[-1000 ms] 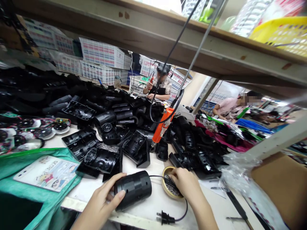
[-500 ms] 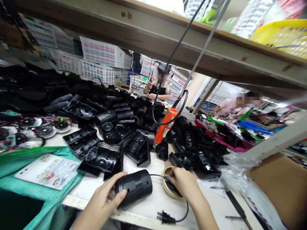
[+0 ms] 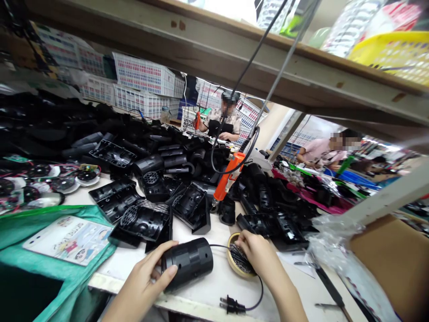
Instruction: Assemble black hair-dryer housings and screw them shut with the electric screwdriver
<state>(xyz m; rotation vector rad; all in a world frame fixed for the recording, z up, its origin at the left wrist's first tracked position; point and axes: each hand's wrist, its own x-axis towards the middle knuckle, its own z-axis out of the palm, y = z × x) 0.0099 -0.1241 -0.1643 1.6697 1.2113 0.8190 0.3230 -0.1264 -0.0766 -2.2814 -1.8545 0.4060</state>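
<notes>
My left hand (image 3: pixel 150 273) is wrapped round a black cylindrical plastic housing (image 3: pixel 192 261) lying on its side at the bench's front edge. From the housing's right end a thin black cord runs across a round yellowish bowl (image 3: pixel 231 264) and bends back to a two-pin plug (image 3: pixel 232 305) on the bench. Small dark metal pieces that look like screws (image 3: pixel 244 264) fill the bowl. Over its upper rim is my right hand (image 3: pixel 256 250), thumb and fingers pinched together; anything between the fingertips is too small to make out.
An orange electric screwdriver (image 3: pixel 229 176) hangs from a cable behind the bowl. Black plastic shells (image 3: pixel 144 219) are piled across the bench. A long dark-handled tool (image 3: pixel 328 284) lies at right beside plastic wrap (image 3: pixel 331 250). A green bag (image 3: pixel 67 286) hangs at left. Two co-workers sit beyond.
My right hand has lifted slightly at the bowl, its fingers drawn closer together. My left hand and the housing stay put. A co-worker's hand with an orange tool has moved left.
</notes>
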